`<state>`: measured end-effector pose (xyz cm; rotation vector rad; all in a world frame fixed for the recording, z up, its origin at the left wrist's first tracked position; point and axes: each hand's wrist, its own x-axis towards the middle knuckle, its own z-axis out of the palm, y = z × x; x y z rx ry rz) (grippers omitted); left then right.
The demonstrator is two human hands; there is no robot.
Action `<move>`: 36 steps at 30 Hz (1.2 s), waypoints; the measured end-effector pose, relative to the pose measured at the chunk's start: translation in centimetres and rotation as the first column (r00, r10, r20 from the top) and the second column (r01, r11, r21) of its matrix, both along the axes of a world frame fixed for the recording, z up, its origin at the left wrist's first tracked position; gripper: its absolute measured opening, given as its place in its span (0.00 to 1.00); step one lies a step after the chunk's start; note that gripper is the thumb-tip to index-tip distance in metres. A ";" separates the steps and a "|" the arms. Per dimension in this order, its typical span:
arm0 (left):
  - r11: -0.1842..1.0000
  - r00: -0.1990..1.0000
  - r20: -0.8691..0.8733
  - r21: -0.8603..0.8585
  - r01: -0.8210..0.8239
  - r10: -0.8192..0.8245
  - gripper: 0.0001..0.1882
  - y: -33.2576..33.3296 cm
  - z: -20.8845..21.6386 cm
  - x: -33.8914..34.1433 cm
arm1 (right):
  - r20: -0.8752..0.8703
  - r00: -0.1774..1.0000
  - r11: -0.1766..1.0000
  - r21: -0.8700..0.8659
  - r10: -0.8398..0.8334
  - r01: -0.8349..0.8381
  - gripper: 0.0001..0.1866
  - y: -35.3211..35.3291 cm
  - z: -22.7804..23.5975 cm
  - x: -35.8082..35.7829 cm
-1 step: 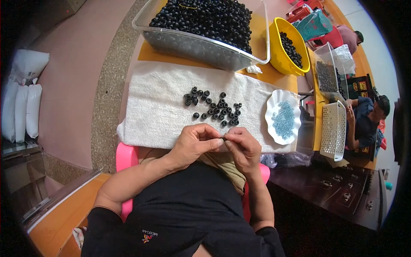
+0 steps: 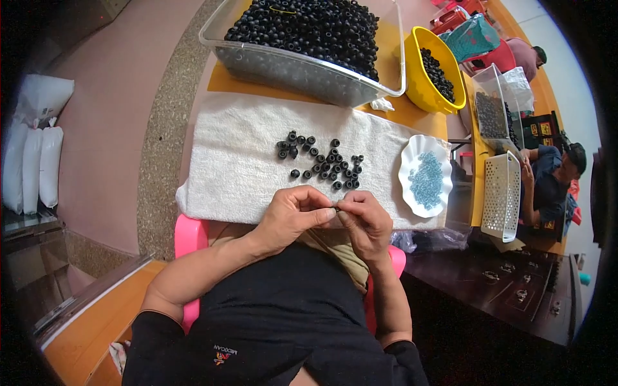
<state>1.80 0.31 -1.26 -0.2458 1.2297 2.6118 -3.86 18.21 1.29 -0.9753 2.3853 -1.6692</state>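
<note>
My left hand (image 2: 297, 211) and my right hand (image 2: 368, 222) meet at the near edge of a white towel (image 2: 232, 141). Both pinch, thumb against finger, at one small black piece (image 2: 337, 208), mostly hidden by the fingertips. Just beyond them on the towel lie several loose round black hollow pieces (image 2: 333, 157), some showing an open hole. To their right sits a white scalloped plate (image 2: 407, 177) with a heap of tiny translucent blue pieces (image 2: 426, 180) on it.
A clear plastic bin (image 2: 302, 55) full of black pieces stands at the far side, beside a yellow basin (image 2: 415, 80) with more. At right are a white perforated basket (image 2: 501, 199), another clear bin (image 2: 492, 116) and a co-worker (image 2: 557, 183). White sacks (image 2: 50, 167) stand far left.
</note>
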 end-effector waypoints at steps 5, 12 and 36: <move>1.000 1.000 -0.009 0.001 -0.017 0.017 0.05 0.0 0.2 0.0 | -0.189 0.981 0.998 0.034 -0.052 0.060 0.10 -0.1 -0.4 0.6; 1.000 1.000 -0.016 -0.008 -0.023 0.023 0.04 0.1 0.4 0.1 | -0.405 0.914 0.998 0.024 -0.040 0.054 0.19 -0.7 0.0 0.9; 0.999 0.999 0.037 -0.032 -0.014 0.016 0.08 0.1 0.6 0.0 | -0.466 0.872 0.978 0.054 -0.152 0.199 0.26 -1.2 -0.9 2.0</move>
